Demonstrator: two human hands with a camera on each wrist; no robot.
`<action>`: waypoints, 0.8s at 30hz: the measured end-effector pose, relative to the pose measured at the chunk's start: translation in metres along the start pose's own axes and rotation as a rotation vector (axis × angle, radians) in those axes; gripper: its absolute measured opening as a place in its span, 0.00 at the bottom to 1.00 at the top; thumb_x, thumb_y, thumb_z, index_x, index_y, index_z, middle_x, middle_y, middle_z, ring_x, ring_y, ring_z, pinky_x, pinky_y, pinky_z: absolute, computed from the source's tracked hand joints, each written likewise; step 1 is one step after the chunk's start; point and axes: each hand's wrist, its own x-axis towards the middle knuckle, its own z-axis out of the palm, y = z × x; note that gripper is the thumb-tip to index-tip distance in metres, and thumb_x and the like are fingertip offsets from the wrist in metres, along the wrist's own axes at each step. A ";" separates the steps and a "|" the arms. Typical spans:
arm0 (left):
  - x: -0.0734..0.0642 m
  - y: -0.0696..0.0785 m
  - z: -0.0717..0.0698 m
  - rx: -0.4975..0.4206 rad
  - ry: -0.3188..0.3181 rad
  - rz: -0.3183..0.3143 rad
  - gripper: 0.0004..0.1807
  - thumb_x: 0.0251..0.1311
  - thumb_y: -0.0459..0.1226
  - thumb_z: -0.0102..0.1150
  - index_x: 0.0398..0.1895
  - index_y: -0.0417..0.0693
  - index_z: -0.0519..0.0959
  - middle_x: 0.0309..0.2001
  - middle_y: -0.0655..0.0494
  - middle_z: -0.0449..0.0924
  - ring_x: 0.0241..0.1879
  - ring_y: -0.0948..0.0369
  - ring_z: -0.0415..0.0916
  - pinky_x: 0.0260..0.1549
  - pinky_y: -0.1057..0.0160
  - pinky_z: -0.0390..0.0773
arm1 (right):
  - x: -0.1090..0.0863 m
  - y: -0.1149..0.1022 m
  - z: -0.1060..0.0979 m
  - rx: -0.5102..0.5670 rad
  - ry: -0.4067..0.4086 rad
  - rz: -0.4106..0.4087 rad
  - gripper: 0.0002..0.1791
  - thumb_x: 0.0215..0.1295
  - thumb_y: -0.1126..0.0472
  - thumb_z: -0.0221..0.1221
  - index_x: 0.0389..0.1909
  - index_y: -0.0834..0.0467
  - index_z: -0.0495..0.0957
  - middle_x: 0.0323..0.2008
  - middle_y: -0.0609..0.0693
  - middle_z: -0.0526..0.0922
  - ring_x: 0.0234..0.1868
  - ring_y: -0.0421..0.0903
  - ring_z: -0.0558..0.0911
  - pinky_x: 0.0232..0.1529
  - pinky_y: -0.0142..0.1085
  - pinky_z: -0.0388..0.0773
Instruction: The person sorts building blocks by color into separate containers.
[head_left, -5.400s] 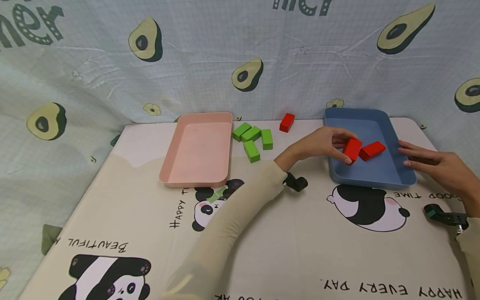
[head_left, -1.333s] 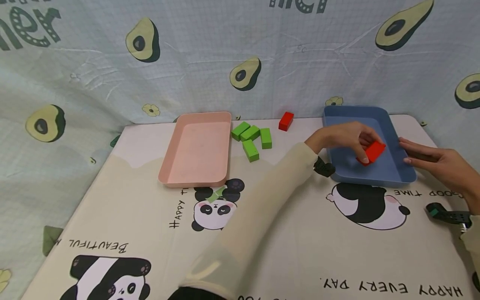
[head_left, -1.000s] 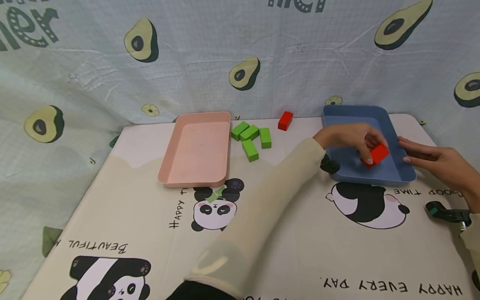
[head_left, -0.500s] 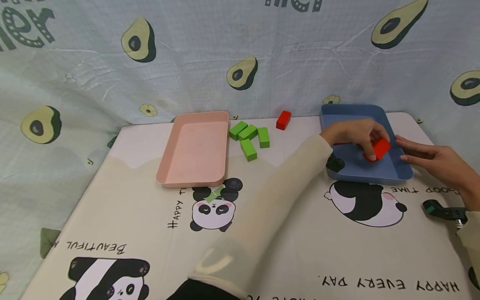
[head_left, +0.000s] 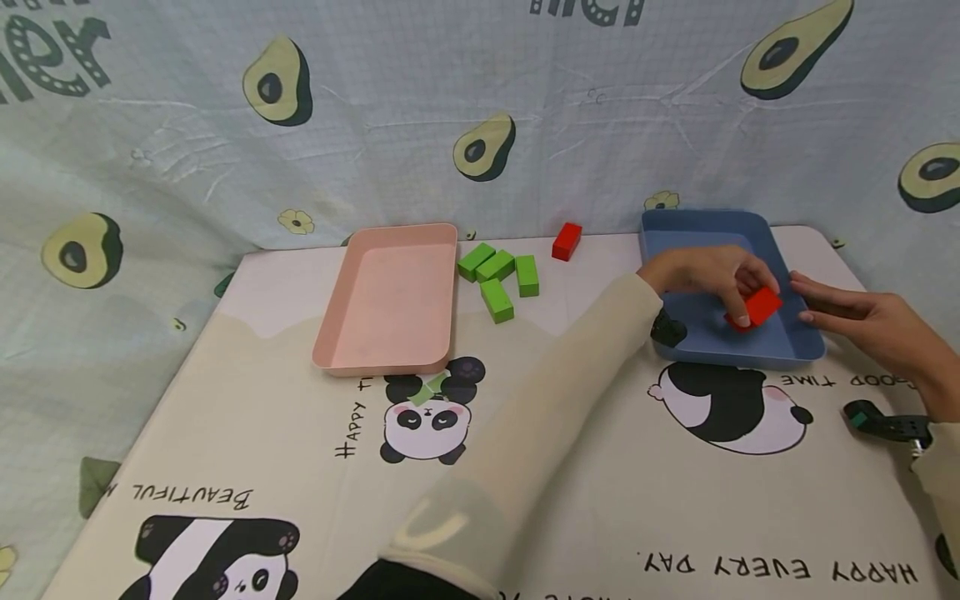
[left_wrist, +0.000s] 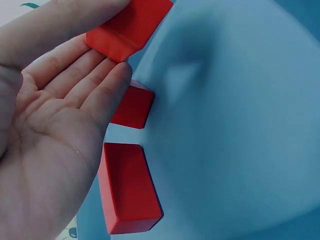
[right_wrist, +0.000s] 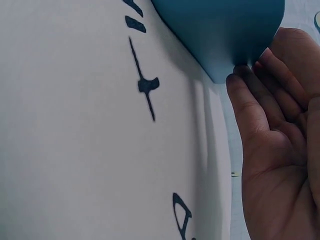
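In the head view my left hand (head_left: 720,273) is over the blue tray (head_left: 697,346), pinching a red block (head_left: 762,306) between thumb and fingers near the tray's right side. Close up, the left wrist view shows this held block (left_wrist: 132,30) at the fingertips. Two more red blocks lie in the tray there, one nearer block (left_wrist: 132,187) and one partly behind the fingers (left_wrist: 114,95). My hand hides them in the head view. My right hand (head_left: 862,321) has its fingers extended against the outside of the tray's right wall (right_wrist: 225,35).
A pink tray (head_left: 393,300) stands to the left. Beside it lie several green blocks (head_left: 497,265). Another red block (head_left: 567,241) sits near the table's back edge, between the green blocks and the blue tray. A patterned cloth (head_left: 555,333) covers the table.
Since the oldest frame my left hand has moved right within the blue tray, and the red block in its grip is now near the right wall. My right hand stays at the tray.
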 end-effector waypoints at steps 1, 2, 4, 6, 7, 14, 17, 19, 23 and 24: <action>0.000 0.000 0.000 -0.003 -0.001 -0.002 0.36 0.46 0.18 0.69 0.64 0.32 0.73 0.53 0.49 0.77 0.50 0.62 0.76 0.48 0.73 0.79 | 0.000 0.000 0.000 0.002 -0.001 -0.003 0.37 0.77 0.47 0.55 0.79 0.53 0.55 0.79 0.39 0.48 0.81 0.55 0.40 0.70 0.69 0.45; 0.000 0.000 0.000 -0.006 -0.004 -0.005 0.36 0.46 0.18 0.69 0.64 0.32 0.73 0.53 0.49 0.77 0.50 0.62 0.76 0.48 0.73 0.79 | 0.000 -0.001 -0.001 0.003 -0.002 -0.005 0.37 0.77 0.47 0.55 0.79 0.53 0.55 0.79 0.40 0.47 0.81 0.56 0.40 0.70 0.70 0.44; 0.001 0.001 -0.001 -0.009 -0.007 -0.009 0.36 0.46 0.18 0.69 0.63 0.32 0.73 0.53 0.49 0.77 0.50 0.62 0.77 0.48 0.73 0.79 | -0.001 -0.002 -0.001 -0.006 0.002 -0.002 0.37 0.77 0.46 0.55 0.79 0.52 0.55 0.79 0.41 0.47 0.80 0.58 0.40 0.70 0.71 0.44; 0.001 0.001 -0.001 -0.014 -0.006 -0.015 0.36 0.45 0.17 0.69 0.63 0.32 0.73 0.53 0.50 0.77 0.50 0.62 0.77 0.48 0.73 0.79 | 0.000 -0.002 -0.002 -0.006 0.002 -0.008 0.37 0.76 0.46 0.56 0.79 0.53 0.55 0.80 0.43 0.47 0.80 0.61 0.39 0.69 0.71 0.44; 0.001 0.001 0.000 -0.017 -0.005 -0.016 0.36 0.46 0.17 0.69 0.63 0.32 0.73 0.53 0.50 0.77 0.51 0.62 0.77 0.48 0.73 0.79 | -0.001 -0.002 -0.002 -0.008 0.003 -0.009 0.37 0.76 0.46 0.56 0.79 0.53 0.55 0.80 0.43 0.47 0.80 0.61 0.39 0.69 0.72 0.44; -0.006 0.003 0.003 0.030 0.016 0.011 0.35 0.57 0.24 0.68 0.70 0.37 0.69 0.66 0.52 0.74 0.62 0.68 0.72 0.55 0.79 0.72 | -0.001 -0.001 -0.001 -0.023 -0.002 0.000 0.37 0.77 0.45 0.55 0.79 0.54 0.55 0.80 0.44 0.47 0.80 0.62 0.40 0.68 0.73 0.45; -0.016 0.006 -0.001 0.104 0.044 0.041 0.35 0.59 0.27 0.68 0.71 0.38 0.68 0.69 0.52 0.72 0.65 0.68 0.70 0.57 0.81 0.69 | 0.000 -0.002 0.000 -0.020 -0.002 -0.001 0.37 0.77 0.44 0.54 0.80 0.51 0.55 0.80 0.45 0.46 0.80 0.62 0.41 0.69 0.72 0.46; -0.026 0.008 -0.008 0.172 0.069 0.059 0.35 0.60 0.29 0.69 0.71 0.38 0.68 0.70 0.51 0.71 0.65 0.66 0.70 0.57 0.80 0.70 | 0.000 -0.001 0.001 -0.015 -0.003 0.002 0.37 0.77 0.44 0.54 0.80 0.50 0.54 0.80 0.43 0.46 0.80 0.62 0.40 0.70 0.71 0.45; -0.056 0.007 -0.026 0.264 0.164 0.065 0.32 0.62 0.30 0.68 0.69 0.39 0.70 0.68 0.49 0.73 0.65 0.62 0.72 0.54 0.79 0.74 | 0.001 0.000 0.001 -0.009 -0.010 0.008 0.38 0.76 0.43 0.55 0.80 0.49 0.53 0.80 0.44 0.46 0.80 0.64 0.40 0.69 0.71 0.46; -0.065 0.006 -0.031 0.280 0.191 0.065 0.31 0.63 0.31 0.68 0.69 0.39 0.71 0.67 0.49 0.73 0.65 0.60 0.73 0.53 0.78 0.75 | 0.001 0.001 0.000 -0.015 -0.010 0.011 0.38 0.76 0.42 0.54 0.80 0.49 0.53 0.80 0.44 0.46 0.79 0.65 0.40 0.69 0.72 0.47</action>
